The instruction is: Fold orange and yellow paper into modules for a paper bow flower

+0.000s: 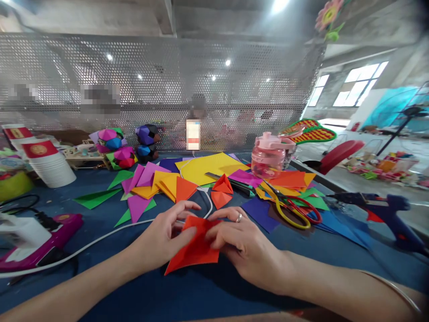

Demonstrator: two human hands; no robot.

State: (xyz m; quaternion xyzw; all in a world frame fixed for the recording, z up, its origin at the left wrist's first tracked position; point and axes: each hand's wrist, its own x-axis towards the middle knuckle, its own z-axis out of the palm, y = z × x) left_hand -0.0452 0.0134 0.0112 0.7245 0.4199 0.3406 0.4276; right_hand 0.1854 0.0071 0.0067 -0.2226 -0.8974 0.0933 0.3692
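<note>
Perforated grey metal screen (pixel 147 67) runs along the back. Dark blue counter (pixel 134 297) carries everything; supplies sit in an arc past the hands, presumably for easy reach.

Large flat yellow sheet (pixel 211 169) lies mid-back. Magenta plastic power strip (pixel 67 229) sits far left; dark blue glue gun with red trigger (pixel 385 208) lies far right, probably so its nozzle stays away from fingers and paper. Translucent pink plastic bottle (pixel 267 156) stands upright behind the paper, likely to keep it out of the work.

Left hand (pixel 174 230): grip closed on the paper, thumb flat on top, other fingers curled at the far left edge. Reads as the steadying side. Right hand (pixel 243 250): grip also closed on it, thumb and fingers pinching the right edge. Looks like fine control of the edge.

Bright red-orange paper piece (pixel 197 254) is between the hands, front center, near corner angled down; shadow on the counter suggests it's partly lifted.

Yellow-and-red-handled scissors (pixel 279 208) rest on loose paper, right of center. Small folded orange-red paper pieces (pixel 222 198) sit just beyond the hands. Silver ring (pixel 239 218) on a right finger.
</note>
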